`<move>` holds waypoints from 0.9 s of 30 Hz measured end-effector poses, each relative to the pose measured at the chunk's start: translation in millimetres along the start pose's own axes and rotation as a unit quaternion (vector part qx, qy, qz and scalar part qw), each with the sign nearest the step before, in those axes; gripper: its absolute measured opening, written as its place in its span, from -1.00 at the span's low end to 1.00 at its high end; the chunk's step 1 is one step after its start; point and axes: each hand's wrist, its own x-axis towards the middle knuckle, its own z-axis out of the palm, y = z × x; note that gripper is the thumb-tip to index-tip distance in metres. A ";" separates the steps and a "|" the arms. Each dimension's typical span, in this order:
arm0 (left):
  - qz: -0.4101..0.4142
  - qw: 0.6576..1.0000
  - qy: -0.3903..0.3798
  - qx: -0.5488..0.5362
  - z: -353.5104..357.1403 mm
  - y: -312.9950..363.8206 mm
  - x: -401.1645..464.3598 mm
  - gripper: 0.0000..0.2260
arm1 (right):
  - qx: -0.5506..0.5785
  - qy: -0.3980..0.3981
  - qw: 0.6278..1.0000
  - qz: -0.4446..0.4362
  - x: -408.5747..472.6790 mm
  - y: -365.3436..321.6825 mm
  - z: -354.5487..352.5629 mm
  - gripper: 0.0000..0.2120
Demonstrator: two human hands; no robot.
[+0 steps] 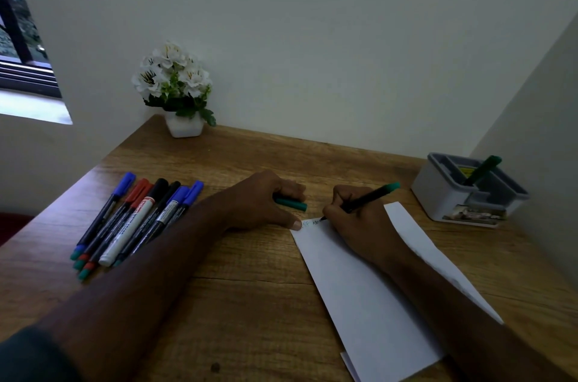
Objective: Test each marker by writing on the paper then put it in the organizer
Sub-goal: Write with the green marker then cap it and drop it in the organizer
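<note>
Your right hand (353, 219) pinches the green-ended black marker (362, 200), tip on the white paper sheet (369, 287); left hand (266, 203) fingers curl round its green cap (291, 204), thumb pinning the corner — grey plastic organizer (444, 190) waits at two o'clock.

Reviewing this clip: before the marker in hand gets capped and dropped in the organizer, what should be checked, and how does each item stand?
1. Tip of the green marker on the paper, in the right hand: ok.
2. Ink mark visible by the tip: ok, faint.
3. Green cap under the left hand: ok.
4. Left thumb pinning the paper's corner: ok.
5. Organizer has free room: ok; holds one marker.
6. Untested markers lie apart: ok.
</note>
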 end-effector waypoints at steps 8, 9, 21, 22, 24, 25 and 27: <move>0.001 1.000 -0.002 -0.003 0.4 -2.1 0.9 -0.44 | 0.012 0.020 1.000 -0.002 -0.6 0.1 -1.8 -0.68; 0.001 1.000 -0.002 -0.004 0.3 -2.1 1.1 -0.44 | 0.012 0.028 1.000 0.000 -0.2 1.0 -2.1 -0.68; 0.002 1.000 0.002 -0.010 1.0 -3.0 1.3 -0.44 | -0.004 0.023 1.000 0.006 -0.2 3.7 -1.5 -0.65; 0.002 1.000 0.002 -0.010 1.1 -2.9 1.6 -0.44 | -0.001 0.024 1.000 0.007 -0.4 3.7 -1.9 -0.65; 0.000 1.000 0.000 -0.006 1.0 -2.9 1.8 -0.43 | 0.005 0.022 1.000 0.005 -0.6 2.7 -1.7 -0.65; 0.000 1.000 0.001 -0.005 0.9 -3.2 1.6 -0.43 | 0.005 0.020 1.000 0.003 -0.5 2.3 -1.4 -0.66; 0.000 1.000 0.002 -0.007 0.8 -3.5 1.3 -0.43 | 0.002 0.019 1.000 0.004 0.0 1.7 -0.7 -0.70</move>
